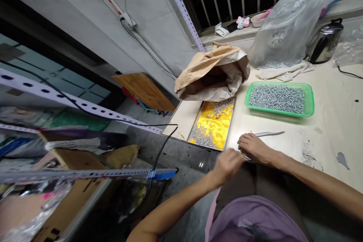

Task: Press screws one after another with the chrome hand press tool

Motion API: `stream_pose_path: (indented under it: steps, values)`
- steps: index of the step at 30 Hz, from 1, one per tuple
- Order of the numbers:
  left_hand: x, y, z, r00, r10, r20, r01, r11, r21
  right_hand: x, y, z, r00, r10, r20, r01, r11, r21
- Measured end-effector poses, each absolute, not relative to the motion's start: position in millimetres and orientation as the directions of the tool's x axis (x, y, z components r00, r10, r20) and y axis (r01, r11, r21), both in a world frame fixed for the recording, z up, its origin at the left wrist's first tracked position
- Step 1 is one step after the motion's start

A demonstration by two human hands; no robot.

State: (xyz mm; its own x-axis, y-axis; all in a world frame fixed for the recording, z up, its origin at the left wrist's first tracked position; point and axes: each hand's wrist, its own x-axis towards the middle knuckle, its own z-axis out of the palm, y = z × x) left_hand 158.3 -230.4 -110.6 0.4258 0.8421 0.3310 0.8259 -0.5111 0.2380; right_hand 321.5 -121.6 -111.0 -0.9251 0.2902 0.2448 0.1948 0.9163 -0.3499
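Observation:
At the table's front edge my left hand (229,164) is closed and a little blurred, with its fingertips close to my right hand (252,147). The fingers of my right hand are curled over the edge. A thin greyish strip (269,134) shows beyond my right hand on the tabletop. Something pale shows between the two hands, too small to name. To the left of the hands, small metal screws or pins (203,136) lie in loose heaps on a shallow yellow-bottomed tray (219,128). A green plastic basket (310,100) full of similar metal pieces (276,98) stands beyond my right hand.
An open brown paper sack (210,68) rests over the tray's far end. Behind the basket are a large clear plastic bag (289,26), a cloth (286,72) and a metal kettle (326,41). A perforated metal rack (85,174) with a black cable stands at left.

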Motion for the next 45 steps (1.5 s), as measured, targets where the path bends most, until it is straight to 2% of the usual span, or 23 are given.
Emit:
stream_pose_path:
  steps: [2, 5, 7, 10, 13, 15, 17, 20, 23, 31, 45]
  values:
    - [119.3, -210.3, -101.8, 0.128, 0.937, 0.325, 0.962, -0.197, 0.188, 320.1, -116.0, -107.7, -0.853, 0.364, 0.373, 0.183, 0.879, -0.440]
    - [75.3, -174.5, -95.3, -0.185, 0.954, 0.236, 0.978, 0.156, 0.136, 325.1, -96.4, -88.5, -0.697, 0.517, 0.496, 0.263, 0.829, -0.494]
    - [61.0, -154.5, -95.5, -0.308, 0.942, 0.135, 0.949, 0.295, 0.110, 335.2, -73.6, -70.1, -0.591, 0.605, 0.533, 0.399, 0.794, -0.459]
    - [54.8, -135.0, -96.4, -0.403, 0.915, -0.004, 0.912, 0.402, 0.083, 358.4, -37.0, -45.9, -0.470, 0.688, 0.554, 0.650, 0.694, -0.310]
    - [54.0, -127.1, -93.2, -0.421, 0.905, -0.060, 0.901, 0.425, 0.088, 380.4, -25.3, -37.6, -0.387, 0.738, 0.553, 0.807, 0.561, -0.184]
    - [57.4, -127.6, -90.2, -0.397, 0.916, -0.058, 0.904, 0.401, 0.151, 389.2, -40.7, -43.7, -0.426, 0.755, 0.498, 0.807, 0.566, -0.168]
    - [68.8, -133.2, -88.7, -0.347, 0.933, -0.098, 0.877, 0.360, 0.317, 392.9, -71.5, -57.2, -0.559, 0.739, 0.376, 0.726, 0.655, -0.210]
    - [103.5, -150.5, -90.1, -0.215, 0.941, -0.261, 0.702, 0.335, 0.628, 393.9, -125.5, -82.0, -0.703, 0.685, 0.192, 0.626, 0.724, -0.291]
    - [144.4, -171.2, -94.8, -0.118, 0.939, -0.322, 0.557, 0.331, 0.761, 396.5, -163.6, -100.6, -0.686, 0.716, 0.125, 0.666, 0.688, -0.289]
    - [175.7, -183.2, -108.7, -0.097, 0.942, -0.320, 0.581, 0.315, 0.750, 405.1, -182.8, -118.9, -0.596, 0.792, 0.130, 0.738, 0.604, -0.300]
    - [179.5, -175.3, -97.9, -0.069, 0.930, -0.362, 0.751, 0.287, 0.595, 401.6, -184.9, -125.9, -0.579, 0.805, 0.128, 0.757, 0.589, -0.283]
